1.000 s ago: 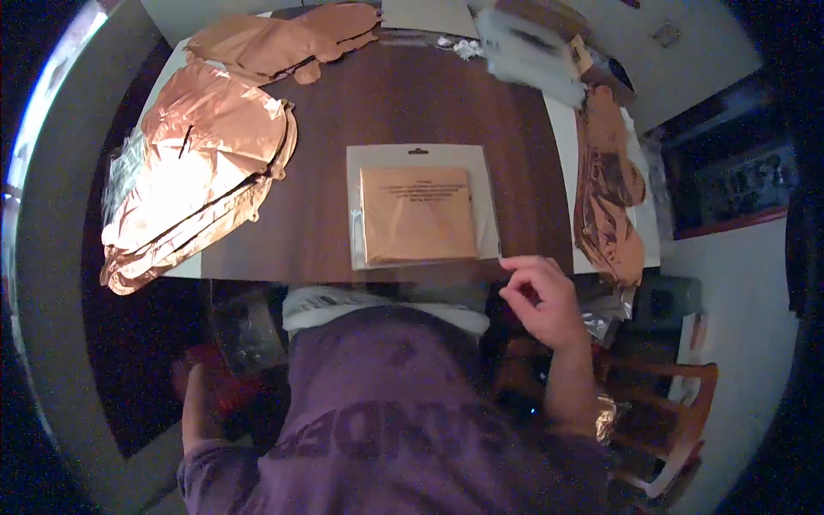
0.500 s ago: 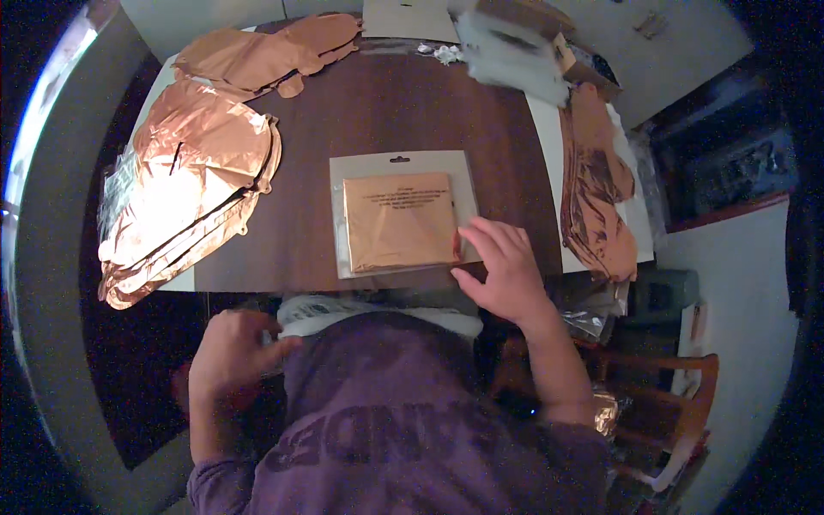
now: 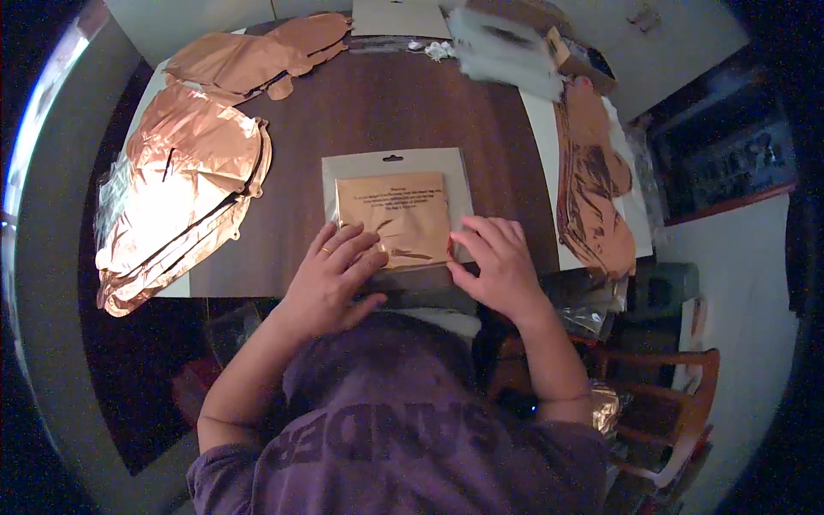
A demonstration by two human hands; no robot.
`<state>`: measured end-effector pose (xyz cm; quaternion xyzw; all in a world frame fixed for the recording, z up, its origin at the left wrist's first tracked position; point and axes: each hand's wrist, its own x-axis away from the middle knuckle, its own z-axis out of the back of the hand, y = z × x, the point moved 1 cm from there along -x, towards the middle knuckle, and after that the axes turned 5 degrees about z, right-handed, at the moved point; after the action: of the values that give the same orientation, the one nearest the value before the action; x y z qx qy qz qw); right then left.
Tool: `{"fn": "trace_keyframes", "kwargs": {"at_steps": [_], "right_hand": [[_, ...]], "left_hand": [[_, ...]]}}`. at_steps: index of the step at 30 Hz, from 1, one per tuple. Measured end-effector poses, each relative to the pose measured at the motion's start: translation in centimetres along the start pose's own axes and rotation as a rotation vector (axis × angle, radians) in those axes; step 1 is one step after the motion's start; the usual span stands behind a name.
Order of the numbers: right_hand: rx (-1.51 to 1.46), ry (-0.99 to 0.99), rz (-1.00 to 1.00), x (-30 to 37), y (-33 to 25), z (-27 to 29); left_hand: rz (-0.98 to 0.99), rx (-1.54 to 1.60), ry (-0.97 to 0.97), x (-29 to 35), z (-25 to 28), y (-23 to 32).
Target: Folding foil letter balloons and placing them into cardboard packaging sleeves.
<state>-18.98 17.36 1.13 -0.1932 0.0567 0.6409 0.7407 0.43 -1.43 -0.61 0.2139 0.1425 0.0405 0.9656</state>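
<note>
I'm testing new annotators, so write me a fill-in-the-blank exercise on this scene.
The left hand covers the lower ____ corner of the shiny square copper-coloured packet.
Of the two hands, the one nearer the open-backed brown wooden chair is the ____ one.
Bright glare whitens the crumpled copper-coloured foil pile on the ____ side of the brown-and-white table.
Missing words: left; right; left.

Copper-coloured packet (image 3: pixel 399 225), dark brown table (image 3: pixel 412 107)

Likely a home — wooden chair (image 3: pixel 699 395), brown dining-style table (image 3: pixel 412 107).
</note>
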Motion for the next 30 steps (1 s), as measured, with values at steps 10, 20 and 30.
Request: {"fn": "trace_keyframes", "kwargs": {"at_steps": [10, 20, 30], "right_hand": [[-0.011, -0.059, 0.093, 1.2, 1.4, 0.6], [0.126, 0.005, 0.103, 5.0, -0.5, -0.6], [-0.175, 0.128, -0.096, 2.4, -1.1, -0.7]], "left_hand": [[-0.023, 0.041, -0.039, 0.3, 0.8, 0.0], [-0.194, 0.004, 0.164, 3.5, -0.8, -1.4], [0.189, 0.127, 0.235, 3.5, -0.2, -0.9]]}}
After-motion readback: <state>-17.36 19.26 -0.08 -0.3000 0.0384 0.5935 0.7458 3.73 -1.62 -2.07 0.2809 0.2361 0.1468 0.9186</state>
